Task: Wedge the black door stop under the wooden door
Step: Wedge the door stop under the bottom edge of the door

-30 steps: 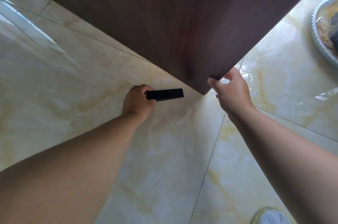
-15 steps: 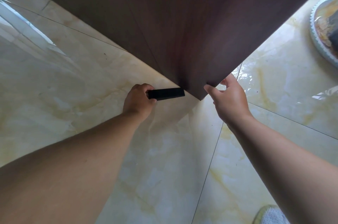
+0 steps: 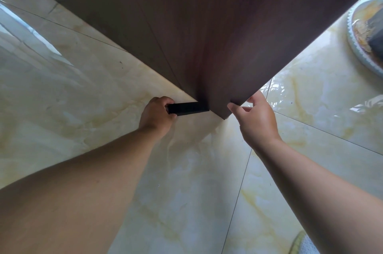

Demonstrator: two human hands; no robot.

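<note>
Glossy marble floor, left hand gripping black door stop, right hand pinching wooden door edge

The wooden door closes off the upper middle, and its lower corner points toward the viewer. The black door stop meets its bottom edge. The floor is open left and below. A round dish lies at far right.

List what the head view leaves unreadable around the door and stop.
- black door stop: head view; the wooden door hides its far tip, so whether it sits underneath is unclear.
- left hand: head view; its own back hides the fingers.
- right hand: head view; the door edge hides its fingertips.
- round object: head view; cut by the right edge.
</note>
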